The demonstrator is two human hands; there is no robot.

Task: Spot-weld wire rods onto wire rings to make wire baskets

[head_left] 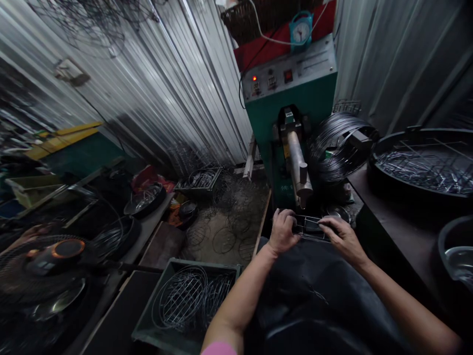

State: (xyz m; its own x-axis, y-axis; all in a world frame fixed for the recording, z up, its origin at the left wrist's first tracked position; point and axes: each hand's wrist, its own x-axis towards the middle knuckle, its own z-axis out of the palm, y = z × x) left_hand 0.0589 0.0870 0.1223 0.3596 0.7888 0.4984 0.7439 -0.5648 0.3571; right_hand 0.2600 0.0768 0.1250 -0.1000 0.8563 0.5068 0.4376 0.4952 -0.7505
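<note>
A small wire rack [309,223] is held level just above my lap, below the tip of a spot welder's electrode arm [298,165]. My left hand [284,230] has its fingers curled round the rack's left end. With thumb and fingertips pinched, my right hand [342,236] grips the right side of the rack, perhaps with a thin wire; the exact piece is too small to tell. A dark apron [318,296] covers my lap beneath both hands. The green welder [291,88] stands straight ahead, its red light lit.
A coil of wire [342,143] stands right of the welder. Black tubs of wire pieces [424,167] line the right bench. At lower left is a green crate [185,301] of round wire grids; farther left, a fan [48,261] and another person's hand [35,234].
</note>
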